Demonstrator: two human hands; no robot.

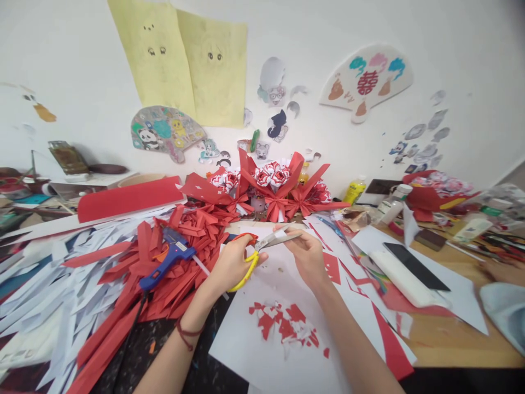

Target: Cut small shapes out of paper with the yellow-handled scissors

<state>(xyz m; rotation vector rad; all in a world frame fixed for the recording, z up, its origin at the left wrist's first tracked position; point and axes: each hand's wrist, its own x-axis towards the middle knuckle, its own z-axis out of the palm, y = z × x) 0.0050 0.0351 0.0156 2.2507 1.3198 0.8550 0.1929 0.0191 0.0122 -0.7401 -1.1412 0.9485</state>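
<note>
Gripping the yellow-and-red-handled scissors [273, 240], the left hand [233, 264] closes its fingers around the handles, above a white sheet [240, 342]. The right hand's [307, 254] fingers bend close around the blade ends; what they pinch, I cannot tell. Red and white scraps [286, 328] lie on the sheet; a blue glue gun [176, 255] rests on red paper strips [184, 287] nearby.

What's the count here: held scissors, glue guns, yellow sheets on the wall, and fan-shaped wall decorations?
Held scissors: 1
Blue glue gun: 1
Yellow wall sheets: 2
Fan-shaped wall decorations: 2
Total: 6
</note>
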